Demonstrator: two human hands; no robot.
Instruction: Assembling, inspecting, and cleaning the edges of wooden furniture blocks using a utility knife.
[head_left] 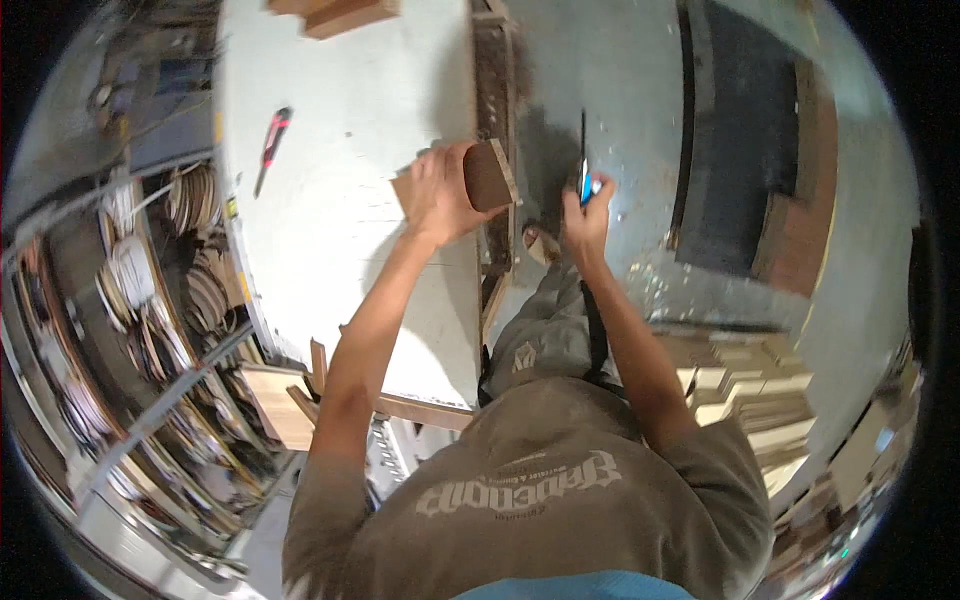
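Note:
My left hand (437, 192) is wrapped round a brown wooden piece (489, 176), steadying it at the right edge of the white worktable (325, 250). One end of the piece juts past that edge. Off to the right of the table, above the floor, my right hand (588, 218) grips a slim hand tool (586, 187). Its handle is blue and white, and a long thin dark shaft points away from me; whether it is a file or a blade I cannot tell. The tool and the wooden piece are apart.
A red-and-black handled tool (272, 145) lies on the table's left side, and a wooden block (345, 15) at its far end. Stacked wooden pieces (755, 395) stand at my right. Racked strip coils (130, 280) fill the left. A dark panel (745, 140) lies at far right.

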